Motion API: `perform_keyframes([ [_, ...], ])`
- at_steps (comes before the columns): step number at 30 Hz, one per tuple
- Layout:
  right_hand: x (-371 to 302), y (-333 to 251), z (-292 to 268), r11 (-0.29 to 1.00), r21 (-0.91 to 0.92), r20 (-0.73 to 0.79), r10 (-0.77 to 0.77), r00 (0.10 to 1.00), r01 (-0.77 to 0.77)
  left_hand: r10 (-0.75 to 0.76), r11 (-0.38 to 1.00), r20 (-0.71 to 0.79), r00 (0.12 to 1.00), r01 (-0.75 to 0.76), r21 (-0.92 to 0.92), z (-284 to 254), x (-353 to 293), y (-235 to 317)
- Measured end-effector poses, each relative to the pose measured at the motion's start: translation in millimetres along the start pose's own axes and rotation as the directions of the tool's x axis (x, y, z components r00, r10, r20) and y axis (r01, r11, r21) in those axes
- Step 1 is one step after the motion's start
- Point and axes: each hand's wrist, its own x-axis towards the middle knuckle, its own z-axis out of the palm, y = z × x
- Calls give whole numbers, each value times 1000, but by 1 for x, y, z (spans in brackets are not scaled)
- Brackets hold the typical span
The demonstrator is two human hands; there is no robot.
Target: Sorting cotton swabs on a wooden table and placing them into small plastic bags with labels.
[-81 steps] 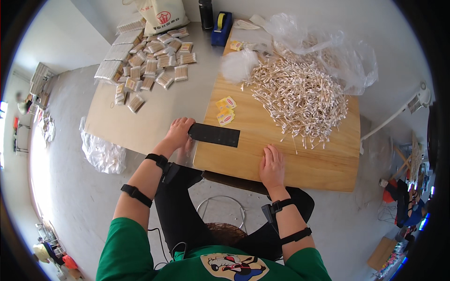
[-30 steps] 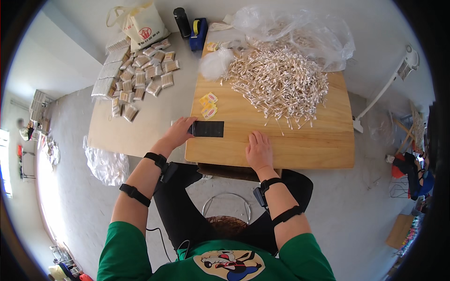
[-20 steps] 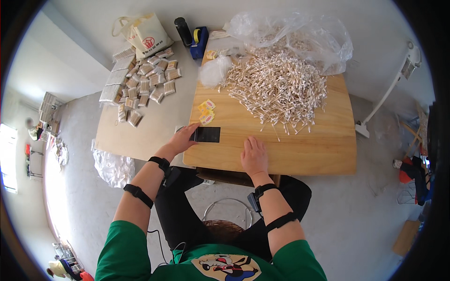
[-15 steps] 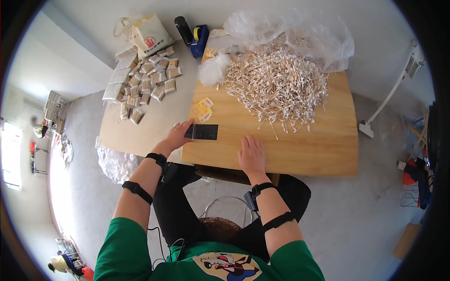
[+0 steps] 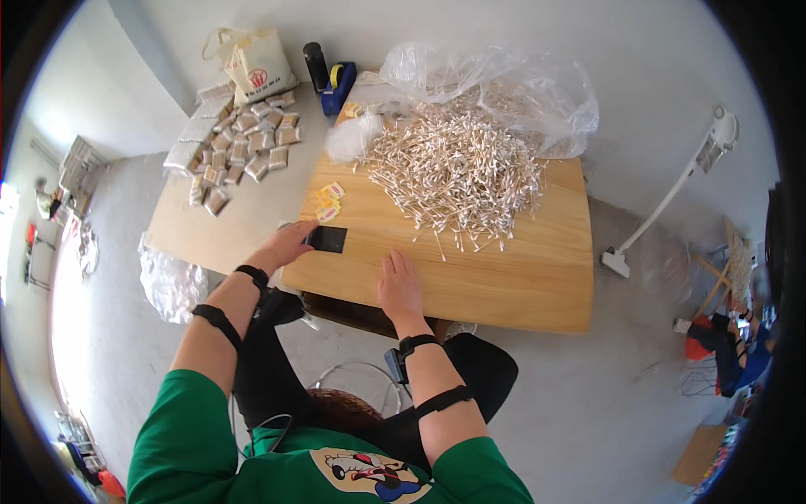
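Observation:
A flat black rectangle (image 5: 328,239) lies near the front left of the wooden tabletop. My left hand (image 5: 290,242) rests at its left end, fingertips touching it and fingers stretched out. Whether it is a phone or a plate I cannot tell. My right hand (image 5: 400,286) lies flat on the wood near the front edge, fingers extended, holding nothing. Beyond it spreads a large heap of loose cotton swabs (image 5: 462,172). A few yellow-and-white paper cards (image 5: 329,202) lie just past the black rectangle.
Packets of cotton swabs (image 5: 248,143) are piled on the pale table to the left, beside a cloth bag (image 5: 254,71). A black bottle (image 5: 316,67) and blue tape dispenser (image 5: 337,88) stand behind. Clear plastic (image 5: 546,101) covers the heap's back. A white stand (image 5: 663,206) rises at right.
The whole view has swung to the right, so the tables appear further left. Both hands keep almost the same places on the wooden table.

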Motion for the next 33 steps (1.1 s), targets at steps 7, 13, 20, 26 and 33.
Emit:
perform_keyframes([
  [7,-8,-7,-18,992,-126,29,7,1000,-4,-8,999,-116,993,3,-50,19,24,6],
  [13,-16,-19,-15,962,-269,68,68,995,-48,7,997,-183,983,-21,-74,18,50,5],
  [20,-14,-25,-3,949,-312,60,60,996,-39,-38,994,-159,987,21,-106,13,77,-12],
  [26,-12,-10,-6,959,-269,78,111,991,-87,118,957,-351,929,-200,-208,44,40,38],
  [33,11,53,-30,825,-224,-338,434,835,-519,92,979,-557,826,-178,-103,79,13,79],
])
